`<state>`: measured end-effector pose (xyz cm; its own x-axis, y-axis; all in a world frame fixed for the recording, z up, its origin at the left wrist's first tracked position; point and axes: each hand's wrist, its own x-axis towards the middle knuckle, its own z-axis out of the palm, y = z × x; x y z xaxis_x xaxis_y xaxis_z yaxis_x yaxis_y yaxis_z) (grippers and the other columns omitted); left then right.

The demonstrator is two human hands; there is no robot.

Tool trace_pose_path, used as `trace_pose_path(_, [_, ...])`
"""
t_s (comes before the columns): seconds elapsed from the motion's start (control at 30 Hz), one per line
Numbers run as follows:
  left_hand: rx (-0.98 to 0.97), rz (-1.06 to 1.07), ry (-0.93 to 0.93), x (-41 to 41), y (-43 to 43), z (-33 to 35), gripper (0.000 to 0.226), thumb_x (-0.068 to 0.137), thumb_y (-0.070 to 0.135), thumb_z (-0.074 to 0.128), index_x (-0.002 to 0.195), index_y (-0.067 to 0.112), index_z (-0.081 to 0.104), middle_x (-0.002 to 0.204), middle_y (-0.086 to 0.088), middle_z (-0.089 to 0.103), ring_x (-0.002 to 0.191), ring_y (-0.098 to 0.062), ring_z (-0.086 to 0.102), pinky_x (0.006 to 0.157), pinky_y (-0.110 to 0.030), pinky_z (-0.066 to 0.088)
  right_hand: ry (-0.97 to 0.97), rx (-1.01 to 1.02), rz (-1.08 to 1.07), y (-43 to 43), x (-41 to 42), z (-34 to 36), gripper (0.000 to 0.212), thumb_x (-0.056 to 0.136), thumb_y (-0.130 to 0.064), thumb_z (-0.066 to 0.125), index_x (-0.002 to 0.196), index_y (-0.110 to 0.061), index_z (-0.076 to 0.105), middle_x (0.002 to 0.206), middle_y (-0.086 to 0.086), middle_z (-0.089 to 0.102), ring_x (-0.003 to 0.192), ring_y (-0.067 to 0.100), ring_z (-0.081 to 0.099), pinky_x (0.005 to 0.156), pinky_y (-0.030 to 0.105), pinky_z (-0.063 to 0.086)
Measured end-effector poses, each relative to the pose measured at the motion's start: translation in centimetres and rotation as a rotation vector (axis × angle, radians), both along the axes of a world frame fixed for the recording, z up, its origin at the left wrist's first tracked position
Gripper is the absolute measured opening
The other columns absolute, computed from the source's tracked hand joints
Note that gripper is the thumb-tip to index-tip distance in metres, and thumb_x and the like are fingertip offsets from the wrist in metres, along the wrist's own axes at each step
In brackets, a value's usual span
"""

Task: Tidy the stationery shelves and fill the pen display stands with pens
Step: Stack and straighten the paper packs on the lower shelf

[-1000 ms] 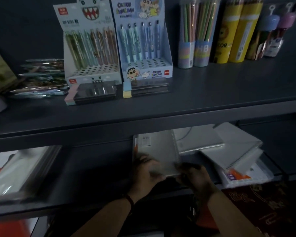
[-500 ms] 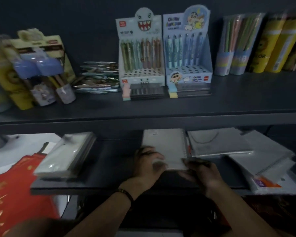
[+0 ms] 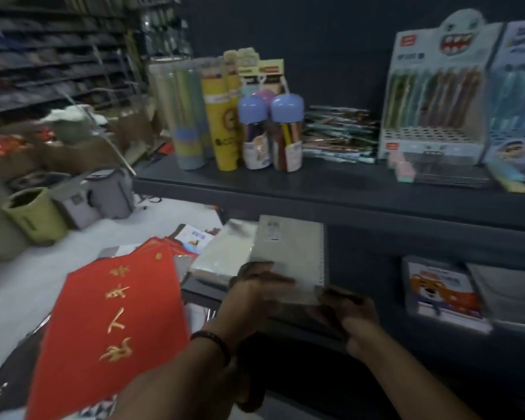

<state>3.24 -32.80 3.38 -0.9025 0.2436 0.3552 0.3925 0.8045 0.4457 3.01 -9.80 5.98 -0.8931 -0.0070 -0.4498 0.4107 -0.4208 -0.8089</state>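
Notebook moved leftward in left hand, right hand; wrapped pack alongside.

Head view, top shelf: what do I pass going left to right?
Clear pencil tube → yellow tube → left blue-capped pot → right blue-capped pot → stack of pen packs → monster pen display stand → blue cartoon display stand.

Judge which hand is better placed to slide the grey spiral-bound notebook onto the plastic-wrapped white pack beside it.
Left, probably: the left hand grips the grey spiral-bound notebook at its near edge beside the plastic-wrapped white pack, while the right hand holds the corner farther from it.
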Motion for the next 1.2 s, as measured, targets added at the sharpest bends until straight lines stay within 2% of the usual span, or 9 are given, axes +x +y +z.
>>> trace_pose_path(0.23, [0.002,0.269,-0.067,-1.6,-10.6,-1.0,0.063,0.071,0.053,0.086,0.130,0.036,0.073,0.144,0.006,0.057,0.132,-0.018,0.054,0.108,-0.032,0.048,-0.014,-0.007,0.103,-11.5,-2.9,-0.5,0.018,0.090,0.016,0.067,0.084,-0.001,0.066,0.083,0.017,0.074,0.071,0.027,0.070,0.056,0.033,0.064])
trace_pose_path(0.37, [0.006,0.169,-0.061,-3.2,-13.5,0.7,0.041,0.070,0.026,0.095,0.105,0.043,0.082,0.128,0.001,0.066,0.116,-0.012,0.052,0.096,-0.027,0.047,0.014,0.054,0.186,-15.6,-5.5,-2.1,0.009,0.096,0.010,0.062,0.094,0.006,0.070,0.095,0.017,0.076,0.086,0.031,0.073,0.059,0.024,0.061])
trace_pose_path(0.5, [0.042,0.206,-0.250,-4.5,-14.8,-0.8,0.034,0.078,0.026,0.091,0.103,0.048,0.081,0.147,-0.003,0.059,0.134,-0.021,0.056,0.111,-0.036,0.047,0.025,0.309,0.259,-16.7,-7.7,-4.8,0.029,0.094,-0.003,0.073,0.121,0.003,0.066,0.100,0.023,0.075,0.080,0.033,0.076,0.059,0.033,0.062])
trace_pose_path(0.6, [0.069,0.286,-0.243,-5.4,-15.2,-1.7,0.026,0.087,0.017,0.083,0.084,0.042,0.083,0.137,-0.008,0.065,0.138,-0.031,0.055,0.104,-0.030,0.048,0.012,0.368,0.358,-16.9,-8.0,-5.8,0.017,0.094,-0.004,0.072,0.109,-0.010,0.065,0.080,0.016,0.066,0.056,0.023,0.066,0.048,0.030,0.054])
trace_pose_path(0.7, [0.092,0.403,-0.222,-6.0,-15.0,-2.6,0.035,0.074,0.016,0.093,0.095,0.043,0.084,0.138,-0.012,0.066,0.126,-0.028,0.063,0.105,-0.037,0.052,0.029,0.396,0.330,-17.8,-8.4,-6.0,0.010,0.095,0.000,0.065,0.096,-0.009,0.061,0.071,0.014,0.058,0.048,0.017,0.056,0.045,0.028,0.043])
trace_pose_path(0.83, [0.053,0.373,-0.207,-6.4,-13.3,-3.1,0.030,0.084,0.016,0.085,0.104,0.038,0.083,0.103,0.006,0.069,0.097,-0.021,0.064,0.095,-0.031,0.048,-0.067,0.467,0.333,-19.6,-9.4,-5.7,0.017,0.095,0.004,0.056,0.080,-0.005,0.055,0.054,0.009,0.054,0.051,0.019,0.051,0.050,0.027,0.036])
trace_pose_path(0.93, [0.066,0.329,-0.244,-7.0,-13.2,-3.4,0.035,0.087,0.006,0.080,0.111,0.032,0.082,0.123,-0.005,0.070,0.123,-0.032,0.058,0.119,-0.041,0.034,-0.090,0.510,0.319,-20.4,-9.9,-6.4,0.026,0.095,-0.003,0.055,0.069,-0.007,0.055,0.042,0.000,0.057,0.055,0.021,0.060,0.047,0.023,0.040])
trace_pose_path(1.1, [-0.020,0.289,-0.319,-7.4,-13.2,-3.0,0.039,0.095,0.016,0.074,0.128,0.037,0.075,0.137,-0.007,0.060,0.115,-0.032,0.047,0.098,-0.049,0.045,-0.053,0.537,0.295,-20.4,-9.9,-6.6,0.031,0.094,-0.002,0.058,0.063,-0.002,0.058,0.054,0.013,0.065,0.038,0.013,0.061,0.034,0.017,0.040])
trace_pose_path(1.2, [-0.021,0.301,-0.282,-7.5,-13.0,-3.0,0.047,0.093,0.005,0.073,0.127,0.037,0.074,0.130,-0.006,0.064,0.113,-0.032,0.053,0.105,-0.047,0.045,-0.041,0.518,0.346,-19.8,-10.1,-6.7,0.032,0.095,-0.002,0.061,0.063,-0.002,0.060,0.049,0.008,0.064,0.046,0.016,0.067,0.037,0.020,0.045])
